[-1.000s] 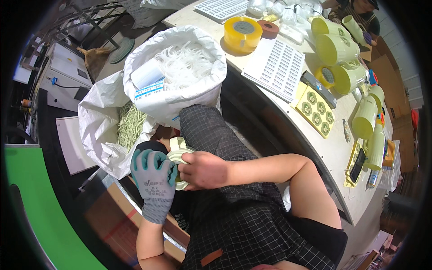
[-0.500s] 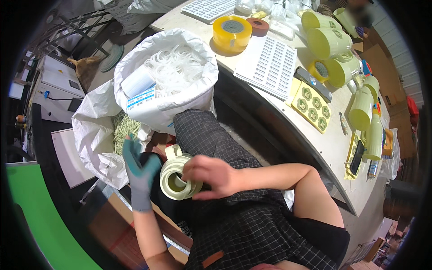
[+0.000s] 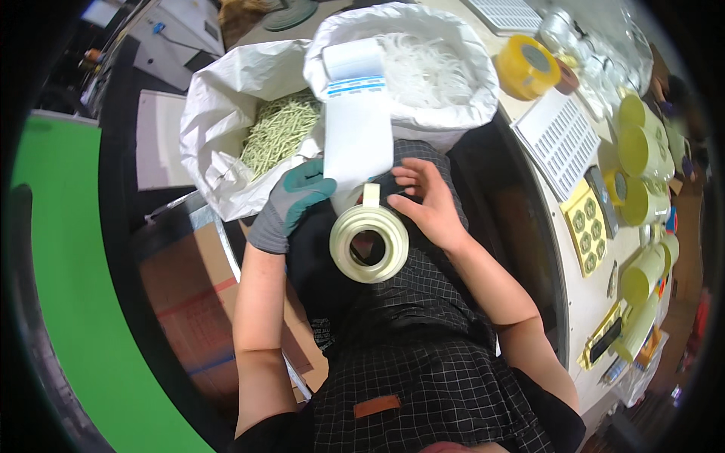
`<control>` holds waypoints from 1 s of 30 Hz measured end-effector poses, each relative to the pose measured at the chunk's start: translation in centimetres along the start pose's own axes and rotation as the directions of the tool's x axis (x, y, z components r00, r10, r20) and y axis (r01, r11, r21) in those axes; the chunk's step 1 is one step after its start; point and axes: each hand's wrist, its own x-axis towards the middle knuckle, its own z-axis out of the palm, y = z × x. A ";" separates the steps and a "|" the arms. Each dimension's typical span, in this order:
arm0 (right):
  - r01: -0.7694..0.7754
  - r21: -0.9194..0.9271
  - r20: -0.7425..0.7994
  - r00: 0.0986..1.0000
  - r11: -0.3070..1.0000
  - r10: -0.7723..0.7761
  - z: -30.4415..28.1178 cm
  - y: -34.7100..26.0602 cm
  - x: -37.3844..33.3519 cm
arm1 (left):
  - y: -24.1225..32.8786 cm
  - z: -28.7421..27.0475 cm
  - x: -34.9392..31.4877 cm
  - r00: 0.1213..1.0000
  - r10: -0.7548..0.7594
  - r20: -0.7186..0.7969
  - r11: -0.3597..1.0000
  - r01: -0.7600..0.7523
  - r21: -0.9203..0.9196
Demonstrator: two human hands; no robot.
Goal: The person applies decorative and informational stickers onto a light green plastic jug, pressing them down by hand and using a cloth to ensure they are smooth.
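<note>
A pale yellow-green plastic jug rests on my lap with its round ringed opening toward me and its handle at the far side. Just beyond it, a white plastic strip comes down from a roll lying at the rim of a white sack. My left hand, in a grey and teal glove, has its fingers closed at the strip's left edge. My bare right hand is on the other side, its thumb and fingers apart close to the strip's right edge. The strip's lower end is partly hidden behind the jug.
One white sack holds clear plastic loops; another holds pale green sticks. On the table at right are yellow tape, label sheets, sticker sheets and several pale green containers. Cardboard lies at left.
My view has turned, shifting the scene. The strip now stretches from the roll to my lap. My right hand has left the jug's opening, and my left has moved to the strip. The jug faces me more squarely.
</note>
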 end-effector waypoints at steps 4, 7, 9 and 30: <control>-0.261 0.231 0.195 0.956 0.937 0.218 2.5 0.2 3.2 | -1.8 -0.7 -1.0 0.981 0.031 -0.192 0.998 -0.040 -0.046; -0.155 0.195 0.095 0.986 0.969 0.138 2.3 1.0 2.9 | -2.8 2.1 -1.1 0.797 0.465 -0.385 0.831 -0.243 0.500; -0.030 0.117 0.038 0.999 0.993 0.025 1.7 1.3 2.4 | 0.6 4.3 -1.4 0.645 0.761 -0.068 0.295 -0.251 0.922; 0.077 -0.145 -0.290 0.950 0.986 -0.117 -1.7 1.5 4.6 | -5.6 6.2 -2.6 0.521 0.784 -0.336 0.555 -0.349 0.755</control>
